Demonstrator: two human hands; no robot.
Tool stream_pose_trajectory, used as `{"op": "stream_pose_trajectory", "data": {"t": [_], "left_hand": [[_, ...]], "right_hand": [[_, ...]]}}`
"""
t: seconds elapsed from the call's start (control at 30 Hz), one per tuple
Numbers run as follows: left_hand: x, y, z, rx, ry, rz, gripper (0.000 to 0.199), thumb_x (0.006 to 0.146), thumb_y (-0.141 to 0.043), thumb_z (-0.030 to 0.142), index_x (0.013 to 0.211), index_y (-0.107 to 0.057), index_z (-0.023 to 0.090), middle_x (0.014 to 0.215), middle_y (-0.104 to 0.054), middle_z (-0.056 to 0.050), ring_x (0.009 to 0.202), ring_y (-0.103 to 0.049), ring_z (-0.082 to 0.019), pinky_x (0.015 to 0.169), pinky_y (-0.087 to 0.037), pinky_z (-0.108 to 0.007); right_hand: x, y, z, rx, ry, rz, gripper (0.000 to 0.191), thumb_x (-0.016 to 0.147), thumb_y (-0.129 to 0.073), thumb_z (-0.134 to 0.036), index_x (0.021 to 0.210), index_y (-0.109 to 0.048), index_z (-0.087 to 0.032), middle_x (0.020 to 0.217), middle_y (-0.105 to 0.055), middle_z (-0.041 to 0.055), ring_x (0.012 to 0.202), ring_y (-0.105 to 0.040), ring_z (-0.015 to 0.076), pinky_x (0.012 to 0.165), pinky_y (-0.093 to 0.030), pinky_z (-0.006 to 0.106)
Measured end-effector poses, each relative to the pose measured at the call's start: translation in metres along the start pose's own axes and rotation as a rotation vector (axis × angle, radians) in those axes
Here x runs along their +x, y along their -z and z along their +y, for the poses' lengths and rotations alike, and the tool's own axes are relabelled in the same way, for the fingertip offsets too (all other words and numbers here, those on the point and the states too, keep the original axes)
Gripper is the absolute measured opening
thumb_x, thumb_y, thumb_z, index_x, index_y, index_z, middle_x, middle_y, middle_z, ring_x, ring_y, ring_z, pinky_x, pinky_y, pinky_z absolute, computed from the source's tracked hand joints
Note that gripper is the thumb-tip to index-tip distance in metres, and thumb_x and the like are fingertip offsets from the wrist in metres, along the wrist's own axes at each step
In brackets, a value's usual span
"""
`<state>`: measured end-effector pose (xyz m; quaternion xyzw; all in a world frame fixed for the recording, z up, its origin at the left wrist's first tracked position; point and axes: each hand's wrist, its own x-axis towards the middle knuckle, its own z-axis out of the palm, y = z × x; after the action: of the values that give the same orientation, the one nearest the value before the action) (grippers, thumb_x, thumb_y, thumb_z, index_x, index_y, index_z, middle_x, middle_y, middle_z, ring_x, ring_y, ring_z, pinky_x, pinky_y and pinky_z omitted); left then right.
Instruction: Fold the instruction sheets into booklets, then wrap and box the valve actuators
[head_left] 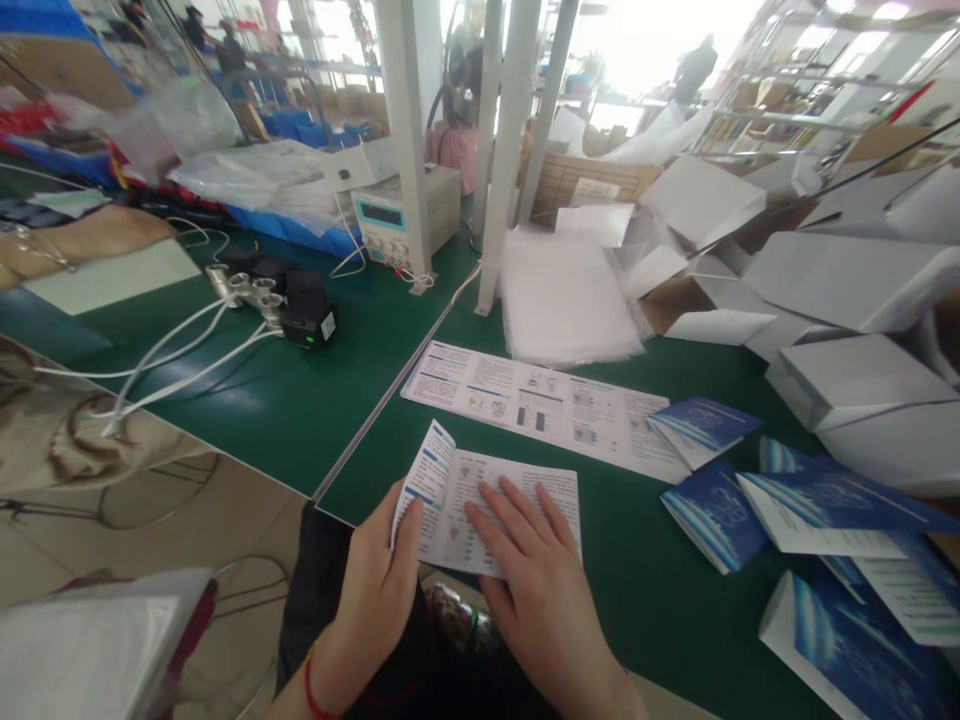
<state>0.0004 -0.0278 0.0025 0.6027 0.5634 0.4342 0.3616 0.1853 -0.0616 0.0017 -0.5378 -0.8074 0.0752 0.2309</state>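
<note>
A partly folded printed leaflet (517,475) lies at the front edge of the green table, its left panel raised. My left hand (386,560) pinches that raised panel, thumb on the printed side and fingers behind it. Flat across the leaflet's right part rests my right hand (525,550), fingers spread; its thumb is near the lower edge. Just behind lies a long unfolded sheet stack (540,405) with text and drawings. To the right are several folded blue-covered leaflets (720,515), overlapping in a loose pile.
White boxes (862,280) crowd the right side. Clear plastic bags (566,295) lie by the metal posts (506,150). A bench instrument (405,215) stands behind. Black devices with white cables (307,315) sit on the left table, near another person's arm (90,245).
</note>
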Motion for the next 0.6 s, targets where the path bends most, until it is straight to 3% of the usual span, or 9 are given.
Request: {"op": "stream_pose_trajectory", "data": {"t": [0.6], "left_hand": [[-0.0018,0.0021,-0.0002,-0.010,-0.017,-0.020,0.040,0.104,-0.047,0.045,0.112,-0.072,0.014,0.106,-0.077,-0.012,0.094,-0.075,-0.025,0.077,-0.063,-0.029]], "right_hand": [[0.0012,0.0011,-0.0011,0.009,0.000,-0.010,0.057,0.086,-0.051,-0.004,0.139,-0.064,-0.019,0.152,-0.057,0.0064,0.144,-0.050,0.0319,0.119,-0.041,0.063]]}}
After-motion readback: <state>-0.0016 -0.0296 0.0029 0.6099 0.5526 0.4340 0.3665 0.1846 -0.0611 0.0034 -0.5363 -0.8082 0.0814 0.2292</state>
